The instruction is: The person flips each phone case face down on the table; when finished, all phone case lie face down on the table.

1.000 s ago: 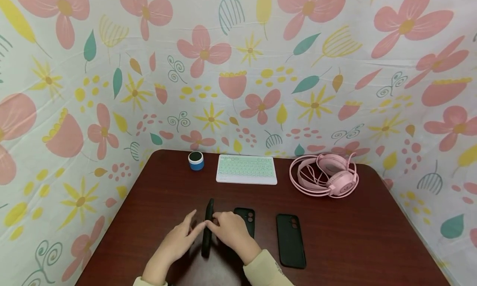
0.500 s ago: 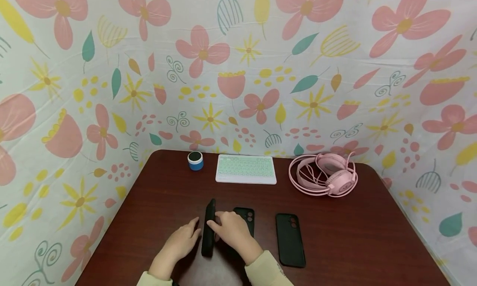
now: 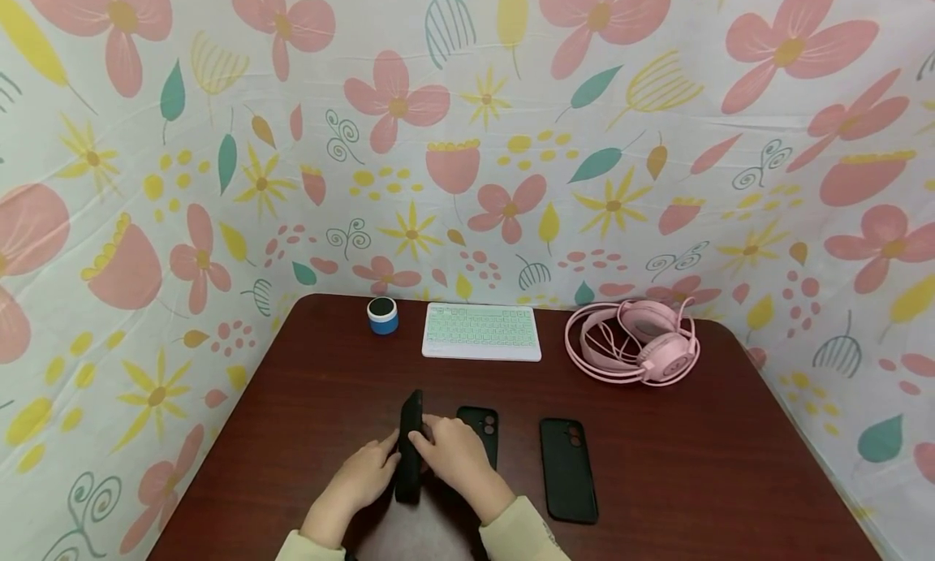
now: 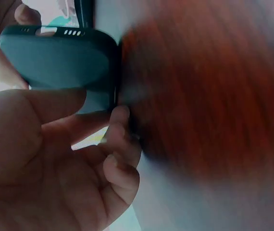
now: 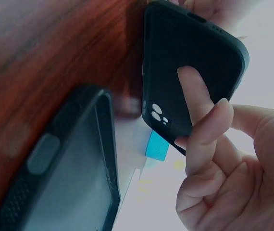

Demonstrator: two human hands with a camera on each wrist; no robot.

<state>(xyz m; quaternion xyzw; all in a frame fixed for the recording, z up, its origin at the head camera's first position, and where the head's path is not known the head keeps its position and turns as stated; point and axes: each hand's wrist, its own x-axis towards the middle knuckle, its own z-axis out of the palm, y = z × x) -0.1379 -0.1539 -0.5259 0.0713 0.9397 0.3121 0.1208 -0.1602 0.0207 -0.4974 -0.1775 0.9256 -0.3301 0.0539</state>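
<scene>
1 of 3 up: I see black plastic-looking oblong phone case [image 3: 409,468] edgewise, R hand [image 3: 454,454] pinching, L hand [image 3: 364,476] touching, fingers loose; 2 similar cases [image 3: 569,472] [image 3: 489,431] flat.

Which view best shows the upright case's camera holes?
Right wrist: the camera holes show uncovered there. Head catches the upright case nearly edge-on, holes hidden; left wrist shows its slotted end and a broad face, no holes.

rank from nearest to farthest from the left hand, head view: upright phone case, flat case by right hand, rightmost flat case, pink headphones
1. Upright phone case: immediately right of the left hand.
2. Flat case: further right, partly covered by the right hand.
3. Rightmost flat case: beyond that, on the right.
4. Pink headphones: back right.
</scene>
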